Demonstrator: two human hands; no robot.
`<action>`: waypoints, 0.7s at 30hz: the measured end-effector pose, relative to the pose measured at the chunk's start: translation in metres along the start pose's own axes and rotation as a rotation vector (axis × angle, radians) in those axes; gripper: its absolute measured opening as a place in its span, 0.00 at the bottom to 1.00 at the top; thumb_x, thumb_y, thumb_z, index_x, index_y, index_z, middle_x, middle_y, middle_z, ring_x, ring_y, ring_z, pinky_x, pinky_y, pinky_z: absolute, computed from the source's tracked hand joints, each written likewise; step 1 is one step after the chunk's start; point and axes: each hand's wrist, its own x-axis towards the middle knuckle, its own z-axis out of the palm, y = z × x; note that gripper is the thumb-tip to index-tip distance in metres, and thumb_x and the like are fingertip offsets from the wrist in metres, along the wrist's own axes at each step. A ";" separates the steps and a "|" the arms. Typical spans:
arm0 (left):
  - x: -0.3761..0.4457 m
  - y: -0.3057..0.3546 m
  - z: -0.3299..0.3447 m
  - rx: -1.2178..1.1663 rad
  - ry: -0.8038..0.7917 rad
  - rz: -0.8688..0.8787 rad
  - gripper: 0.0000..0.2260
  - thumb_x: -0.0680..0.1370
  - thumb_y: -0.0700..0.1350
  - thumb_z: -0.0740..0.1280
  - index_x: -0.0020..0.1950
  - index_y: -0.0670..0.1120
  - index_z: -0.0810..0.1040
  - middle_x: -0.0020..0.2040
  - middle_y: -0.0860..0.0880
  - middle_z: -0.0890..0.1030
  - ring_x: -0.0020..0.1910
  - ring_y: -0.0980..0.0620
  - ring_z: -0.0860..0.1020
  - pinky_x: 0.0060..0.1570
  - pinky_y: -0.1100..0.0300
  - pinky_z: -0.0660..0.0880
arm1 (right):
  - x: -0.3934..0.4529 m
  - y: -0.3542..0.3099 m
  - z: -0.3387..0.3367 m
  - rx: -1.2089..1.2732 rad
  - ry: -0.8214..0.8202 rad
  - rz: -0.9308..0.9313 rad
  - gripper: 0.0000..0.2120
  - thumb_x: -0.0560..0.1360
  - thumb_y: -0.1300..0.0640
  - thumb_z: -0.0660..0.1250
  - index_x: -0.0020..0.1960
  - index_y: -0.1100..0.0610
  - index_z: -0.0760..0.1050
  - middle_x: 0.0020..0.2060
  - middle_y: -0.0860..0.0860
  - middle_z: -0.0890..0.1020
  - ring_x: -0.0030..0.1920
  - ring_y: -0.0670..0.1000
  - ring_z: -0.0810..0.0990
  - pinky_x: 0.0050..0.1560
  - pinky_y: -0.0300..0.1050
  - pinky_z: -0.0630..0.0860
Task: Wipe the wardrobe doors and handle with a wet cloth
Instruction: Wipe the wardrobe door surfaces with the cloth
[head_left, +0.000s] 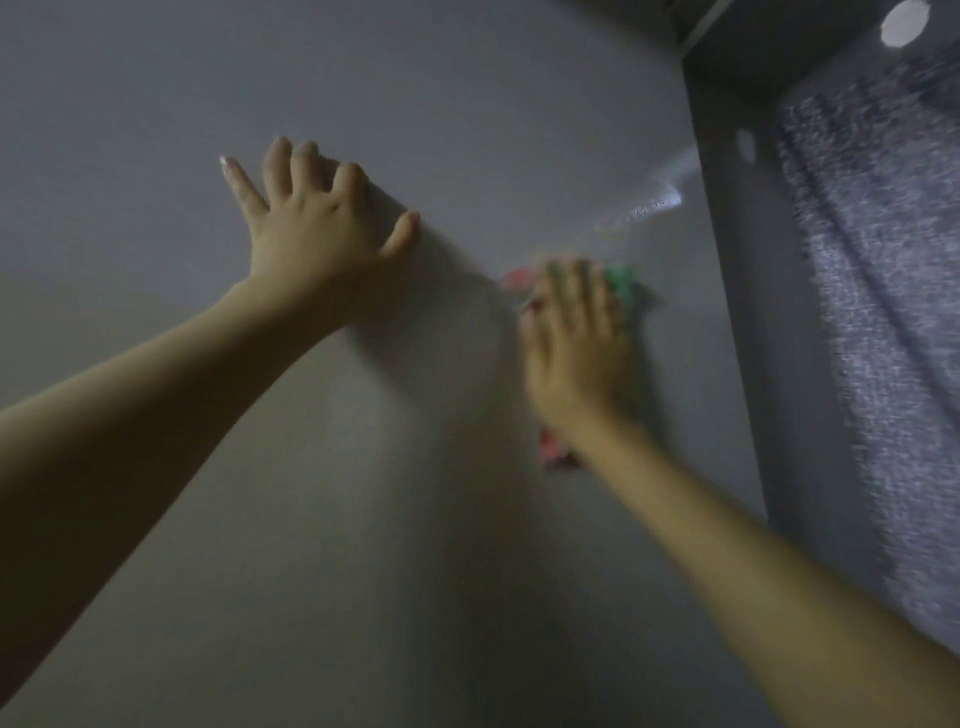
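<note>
Both forearms reach up to the grey wardrobe door (467, 104) — left hand (317, 218) spread flat on it, right hand (576, 353) pressing the red-green cloth (626, 286) flat near the door's right edge, blurry — speckled curtain (883, 312) beside.

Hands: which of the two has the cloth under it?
The right hand, nearer the curtain, presses a pink and green cloth flat on the wardrobe door. The left hand rests bare on the door.
</note>
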 end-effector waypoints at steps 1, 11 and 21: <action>-0.003 0.000 -0.001 -0.003 0.003 0.018 0.29 0.79 0.63 0.53 0.71 0.44 0.65 0.76 0.38 0.56 0.76 0.39 0.48 0.70 0.35 0.36 | -0.023 -0.011 -0.003 0.033 -0.014 -0.233 0.25 0.80 0.49 0.50 0.72 0.60 0.67 0.70 0.60 0.69 0.72 0.63 0.64 0.74 0.58 0.54; -0.069 -0.050 -0.015 -0.018 -0.017 0.065 0.31 0.74 0.61 0.48 0.72 0.49 0.66 0.73 0.43 0.64 0.74 0.43 0.55 0.72 0.40 0.36 | 0.027 -0.023 0.006 0.028 0.003 0.203 0.31 0.78 0.45 0.41 0.75 0.57 0.62 0.73 0.59 0.65 0.73 0.62 0.61 0.74 0.55 0.47; -0.100 -0.087 -0.017 -0.034 0.037 0.054 0.34 0.73 0.60 0.48 0.73 0.43 0.64 0.72 0.41 0.66 0.75 0.44 0.57 0.72 0.39 0.37 | 0.040 -0.032 0.005 0.071 -0.041 -0.155 0.27 0.79 0.47 0.46 0.76 0.56 0.59 0.74 0.58 0.64 0.74 0.61 0.60 0.74 0.54 0.50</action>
